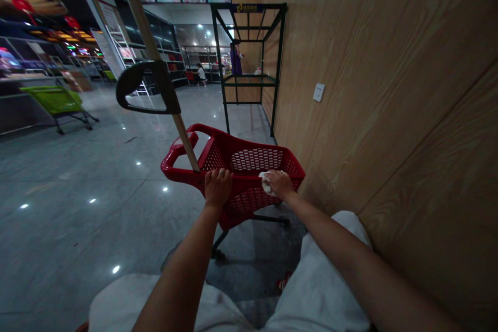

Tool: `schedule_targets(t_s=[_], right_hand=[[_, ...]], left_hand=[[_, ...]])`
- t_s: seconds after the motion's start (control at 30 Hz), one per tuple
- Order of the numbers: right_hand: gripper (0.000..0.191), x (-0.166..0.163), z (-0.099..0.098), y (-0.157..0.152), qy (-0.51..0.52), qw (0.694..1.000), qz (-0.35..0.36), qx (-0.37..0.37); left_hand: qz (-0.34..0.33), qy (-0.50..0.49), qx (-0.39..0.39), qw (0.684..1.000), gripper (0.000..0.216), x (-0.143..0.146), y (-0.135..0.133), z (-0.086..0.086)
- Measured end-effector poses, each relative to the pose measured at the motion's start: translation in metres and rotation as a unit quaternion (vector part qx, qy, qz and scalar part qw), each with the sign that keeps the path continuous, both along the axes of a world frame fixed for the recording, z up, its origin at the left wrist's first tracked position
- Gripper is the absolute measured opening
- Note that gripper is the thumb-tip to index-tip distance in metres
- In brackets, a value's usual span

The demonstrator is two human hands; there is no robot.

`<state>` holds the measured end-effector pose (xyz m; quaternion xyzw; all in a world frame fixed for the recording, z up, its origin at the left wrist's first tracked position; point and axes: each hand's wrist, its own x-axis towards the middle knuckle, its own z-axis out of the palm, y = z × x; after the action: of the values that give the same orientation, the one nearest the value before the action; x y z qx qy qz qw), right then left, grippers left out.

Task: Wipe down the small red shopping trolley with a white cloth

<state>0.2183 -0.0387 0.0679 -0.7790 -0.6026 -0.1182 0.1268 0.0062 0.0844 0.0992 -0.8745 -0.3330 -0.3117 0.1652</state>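
A red plastic shopping cart (249, 158) stands on the grey floor right in front of me. My left hand (217, 185) is closed over the near rim of the cart's basket. My right hand (279, 182) presses a small white cloth (266, 183) against the same rim, further right, fingers closed on it. A long wooden pole (150, 46) with a black loop handle (146, 94) rises out of the cart's left side and leans up to the left.
A wood-panelled wall (389, 88) runs close along my right, with a white socket (318, 92). A dark green metal rack (249, 57) stands behind the cart by the wall. A green cart (56, 101) sits far left before shop shelving. People are in the far background.
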Motion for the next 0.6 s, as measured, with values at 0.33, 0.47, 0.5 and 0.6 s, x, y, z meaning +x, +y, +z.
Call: schedule_targets(t_s=[0.33,0.47,0.5,0.6], right_hand=[[0.032,0.0,-0.002,-0.005,-0.006,0.999,-0.036,0.008],[0.036,-0.065,0.011,0.037,0.015,0.998,0.042,0.046],[0.037,-0.079,0.013,0.046,0.019,0.997,0.048,0.06],[0.036,-0.095,0.015,0.056,0.019,0.995,0.057,0.076]], left_hand=[[0.016,-0.06,-0.016,0.998,0.032,0.012,-0.017,0.004],[0.016,-0.041,-0.009,0.999,0.03,0.012,-0.019,0.004],[0.016,-0.033,-0.004,0.999,0.03,0.011,-0.019,0.003],[0.006,-0.018,-0.004,1.0,0.028,0.005,-0.016,0.002]])
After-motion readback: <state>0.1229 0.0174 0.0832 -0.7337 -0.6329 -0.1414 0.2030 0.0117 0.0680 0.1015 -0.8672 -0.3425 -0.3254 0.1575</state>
